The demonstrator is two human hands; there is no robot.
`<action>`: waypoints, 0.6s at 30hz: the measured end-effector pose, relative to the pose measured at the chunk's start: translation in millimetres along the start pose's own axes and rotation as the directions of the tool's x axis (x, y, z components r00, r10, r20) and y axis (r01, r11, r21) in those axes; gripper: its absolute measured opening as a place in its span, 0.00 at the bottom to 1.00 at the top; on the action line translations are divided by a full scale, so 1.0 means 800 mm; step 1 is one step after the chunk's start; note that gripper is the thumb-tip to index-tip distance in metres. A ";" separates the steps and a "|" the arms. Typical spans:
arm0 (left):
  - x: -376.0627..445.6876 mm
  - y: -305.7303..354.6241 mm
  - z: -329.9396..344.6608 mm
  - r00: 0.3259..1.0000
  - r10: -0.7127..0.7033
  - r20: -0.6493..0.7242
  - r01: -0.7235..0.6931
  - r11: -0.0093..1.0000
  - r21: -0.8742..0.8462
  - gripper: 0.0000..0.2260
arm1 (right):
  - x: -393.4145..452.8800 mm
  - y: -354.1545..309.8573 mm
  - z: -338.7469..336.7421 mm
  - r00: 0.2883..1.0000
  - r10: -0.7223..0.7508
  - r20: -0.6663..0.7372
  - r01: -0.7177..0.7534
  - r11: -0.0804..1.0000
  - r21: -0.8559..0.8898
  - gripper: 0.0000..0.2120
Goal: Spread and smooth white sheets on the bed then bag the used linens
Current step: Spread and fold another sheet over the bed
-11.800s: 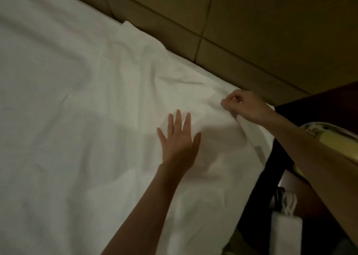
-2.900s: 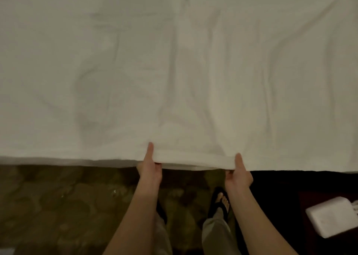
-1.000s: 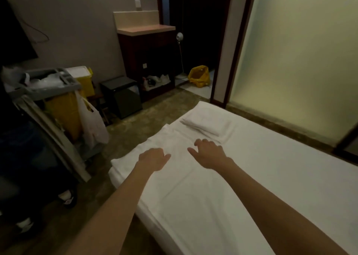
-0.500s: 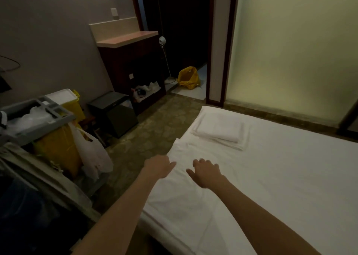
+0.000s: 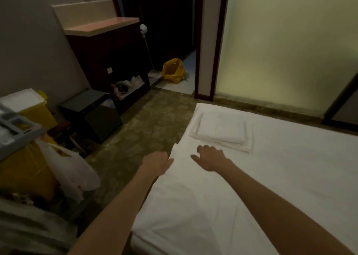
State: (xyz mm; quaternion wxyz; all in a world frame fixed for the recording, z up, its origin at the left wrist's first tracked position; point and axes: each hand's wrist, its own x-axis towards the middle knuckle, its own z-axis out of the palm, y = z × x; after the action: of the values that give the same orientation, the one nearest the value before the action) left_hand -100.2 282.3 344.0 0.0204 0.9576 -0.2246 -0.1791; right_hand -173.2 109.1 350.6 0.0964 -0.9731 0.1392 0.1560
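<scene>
Both arms stretched forward, left hand [image 5: 157, 162] loosely curled, right hand [image 5: 210, 158] palm down, fingers spread

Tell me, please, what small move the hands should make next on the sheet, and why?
Probably lower both hands onto the sheet and sweep outward. The left hand is at its near edge, the right hand spread above it just short of the folded linen, and soft creases show nearer the camera.

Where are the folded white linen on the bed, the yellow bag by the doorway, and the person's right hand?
folded white linen [image 5: 222, 130], head view, middle of its top.
yellow bag [image 5: 173, 70], head view, its front side.
right hand [image 5: 210, 158], head view, back of the hand.
</scene>
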 end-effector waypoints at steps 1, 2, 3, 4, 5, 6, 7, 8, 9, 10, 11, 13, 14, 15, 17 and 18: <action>0.018 -0.011 0.006 0.999 0.031 0.033 -0.032 0.999 0.028 0.20 | 0.015 -0.008 -0.014 0.999 0.017 -0.043 -0.016 1.000 0.024 0.27; 0.038 -0.025 0.010 0.996 0.066 0.053 -0.068 0.996 0.055 0.20 | 0.030 -0.016 -0.027 0.995 0.043 -0.091 -0.038 0.998 0.055 0.27; 0.056 -0.039 0.010 0.993 0.098 0.069 -0.103 0.991 0.084 0.20 | 0.043 -0.026 -0.038 0.987 0.079 -0.142 -0.067 0.994 0.088 0.26; 0.072 -0.052 0.009 0.987 0.137 0.086 -0.147 0.983 0.113 0.20 | 0.054 -0.035 -0.048 0.976 0.116 -0.186 -0.095 0.988 0.121 0.26; 0.087 -0.065 0.007 0.977 0.175 0.118 -0.191 0.971 0.143 0.20 | 0.063 -0.044 -0.054 0.964 0.161 -0.211 -0.127 0.978 0.162 0.26; 0.098 -0.077 0.007 0.965 0.212 0.154 -0.238 0.956 0.173 0.20 | 0.067 -0.053 -0.054 0.953 0.212 -0.216 -0.168 0.964 0.204 0.25; 0.110 -0.088 0.006 0.954 0.248 0.167 -0.280 0.939 0.200 0.20 | 0.072 -0.061 -0.051 0.940 0.257 -0.223 -0.207 0.952 0.224 0.25; 0.121 -0.097 0.000 0.943 0.284 0.171 -0.317 0.923 0.217 0.20 | 0.076 -0.068 -0.046 0.930 0.293 -0.222 -0.243 0.943 0.229 0.25; 0.130 -0.105 -0.006 0.929 0.324 0.181 -0.360 0.902 0.236 0.20 | 0.078 -0.077 -0.038 0.921 0.334 -0.198 -0.284 0.927 0.245 0.25; 0.140 -0.111 -0.013 0.914 0.360 0.186 -0.399 0.883 0.248 0.20 | 0.079 -0.086 -0.028 0.914 0.371 -0.161 -0.323 0.909 0.262 0.25; 0.150 -0.114 -0.020 0.899 0.397 0.187 -0.435 0.863 0.258 0.20 | 0.077 -0.094 -0.016 0.907 0.403 -0.119 -0.361 0.892 0.272 0.25; 0.166 -0.112 -0.029 0.867 0.459 0.194 -0.497 0.827 0.261 0.21 | 0.069 -0.106 0.014 0.885 0.465 -0.036 -0.438 0.855 0.277 0.25; 0.173 -0.105 -0.034 0.850 0.487 0.201 -0.525 0.813 0.251 0.21 | 0.065 -0.109 0.032 0.871 0.491 0.000 -0.473 0.839 0.270 0.25; 0.177 -0.094 -0.040 0.831 0.515 0.208 -0.554 0.797 0.239 0.21 | 0.060 -0.111 0.047 0.857 0.514 0.039 -0.505 0.822 0.263 0.25; 0.184 -0.069 -0.055 0.788 0.580 0.206 -0.615 0.759 0.216 0.22 | 0.052 -0.115 0.073 0.831 0.543 0.122 -0.555 0.795 0.244 0.26; 0.185 -0.056 -0.061 0.767 0.615 0.182 -0.641 0.741 0.198 0.22 | 0.049 -0.115 0.084 0.821 0.552 0.147 -0.571 0.788 0.231 0.26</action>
State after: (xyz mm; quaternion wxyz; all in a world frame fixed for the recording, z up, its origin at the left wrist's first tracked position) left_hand 59.4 255.6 335.2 -0.0522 0.8096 -0.5556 -0.1821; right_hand -128.2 201.9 288.1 0.1794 -0.8597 0.4380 0.1922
